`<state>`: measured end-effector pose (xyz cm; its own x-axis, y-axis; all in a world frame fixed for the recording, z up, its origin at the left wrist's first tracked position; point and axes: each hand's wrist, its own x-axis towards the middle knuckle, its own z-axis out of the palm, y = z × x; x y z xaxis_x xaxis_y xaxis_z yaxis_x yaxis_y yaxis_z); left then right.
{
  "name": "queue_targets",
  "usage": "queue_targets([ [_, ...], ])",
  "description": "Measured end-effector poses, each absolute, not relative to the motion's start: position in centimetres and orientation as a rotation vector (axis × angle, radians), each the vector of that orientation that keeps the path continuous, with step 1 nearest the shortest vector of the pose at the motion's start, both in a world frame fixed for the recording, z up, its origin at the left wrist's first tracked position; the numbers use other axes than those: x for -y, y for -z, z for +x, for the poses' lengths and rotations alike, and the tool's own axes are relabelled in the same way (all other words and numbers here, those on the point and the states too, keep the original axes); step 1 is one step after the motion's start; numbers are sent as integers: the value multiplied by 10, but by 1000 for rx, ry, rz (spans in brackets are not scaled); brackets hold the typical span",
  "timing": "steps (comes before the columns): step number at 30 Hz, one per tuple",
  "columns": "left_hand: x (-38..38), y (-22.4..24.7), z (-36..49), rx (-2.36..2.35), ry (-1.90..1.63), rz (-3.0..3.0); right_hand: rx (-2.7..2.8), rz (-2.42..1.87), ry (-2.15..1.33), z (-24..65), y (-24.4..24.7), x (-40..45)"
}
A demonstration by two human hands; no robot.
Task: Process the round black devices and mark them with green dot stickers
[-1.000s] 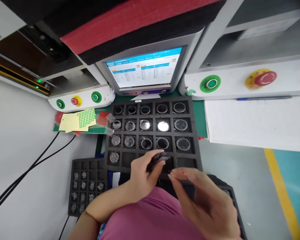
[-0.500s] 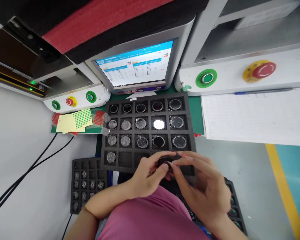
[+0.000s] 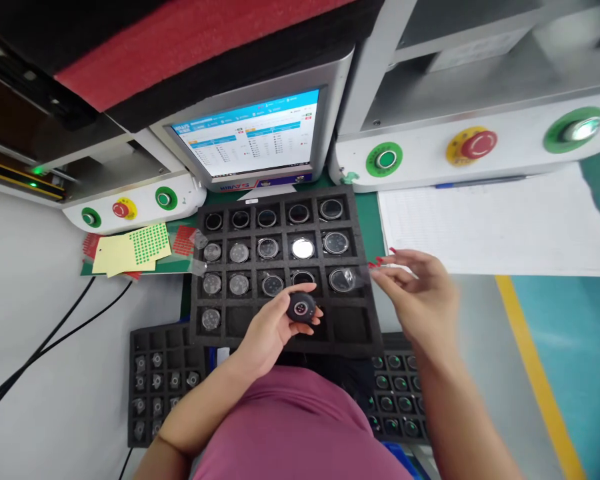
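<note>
A round black watch body (image 3: 301, 307), its sensor side facing up, rests in the fingers of my left hand (image 3: 270, 330), which is closed around its edge. My right hand (image 3: 423, 297) is off to the right, thumb and fingertips pinched on a small clear plastic film (image 3: 355, 277). This film hangs over the right edge of the black foam tray (image 3: 350, 325). Round watch bodies (image 3: 335, 243) fill most of the tray's compartments. One of them, a watch with a bright white face (image 3: 303, 249), reflects light or is lit.
Behind the tray stands a monitor (image 3: 250, 137), with button panels (image 3: 420, 157) beside it. Paper sheets (image 3: 485, 227) with a pen (image 3: 480, 182) lie right; sticker sheets (image 3: 150, 244) lie left. Lower trays hold small parts (image 3: 157, 381) and round pieces (image 3: 400, 383).
My hands have parted. The right has moved right, now pinching the clear film; the left keeps the watch body, whose sensor side now shows. The view has shifted somewhat.
</note>
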<state>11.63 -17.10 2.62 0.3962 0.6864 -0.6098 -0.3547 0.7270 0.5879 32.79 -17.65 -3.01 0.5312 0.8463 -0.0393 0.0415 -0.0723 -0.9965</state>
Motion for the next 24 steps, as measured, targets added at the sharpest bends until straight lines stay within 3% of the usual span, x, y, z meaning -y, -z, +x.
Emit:
queue_targets([
  [7, 175, -30, 114, -863, -724, 378, 774, -1601, -754, 342, 73, 140],
  [14, 178, -34, 109, -723, -781, 459, 733, -1656, -445, 311, 9, 174],
  [19, 186, -45, 104, -833, -849, 889, 756, -1367, -868, 269, -41, 212],
  [24, 189, -50, 95, -779, -825, 1412, 723, -1075, -1307, 248, -52, 214],
])
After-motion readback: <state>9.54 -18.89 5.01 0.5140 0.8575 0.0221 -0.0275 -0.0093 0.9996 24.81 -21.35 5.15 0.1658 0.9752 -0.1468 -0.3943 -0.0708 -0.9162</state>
